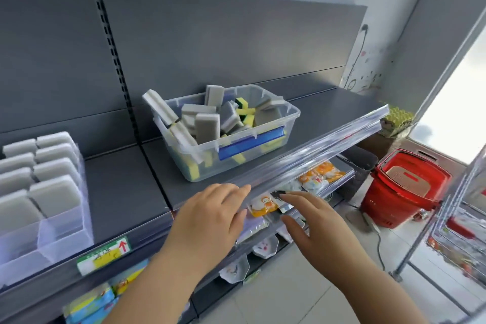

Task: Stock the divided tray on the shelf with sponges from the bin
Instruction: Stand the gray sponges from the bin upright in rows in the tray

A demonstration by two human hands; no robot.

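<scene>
In the lower middle of the frame, I see the fingers (236, 191) of the left hand (210, 218) lying straight and close together. They hold nothing, and their tips are at the clear front rail of the dark grey metal shelf (126, 192). Just to the right of it, the right hand (315, 223) is also flat, with fingers straight and nearly together and the thumb held apart below. It holds nothing and lies in front of the lower shelf, over the orange and white packets (261, 206).

Above the hands, in the centre of the frame, the clear rectangular plastic bin (292, 117) with a blue handle stands on the shelf. It holds a heap of loose sponges (207, 126), grey-and-white and yellow-and-green, and one sticks out over its left rim.

At the left edge of the frame the clear plastic divided tray (65, 231) stands on the same shelf, well apart from the bin. Grey-white upright sponges (52, 192) stand in two rows in its rear part. A red plastic shopping basket (405, 189) stands on the floor at the right.
</scene>
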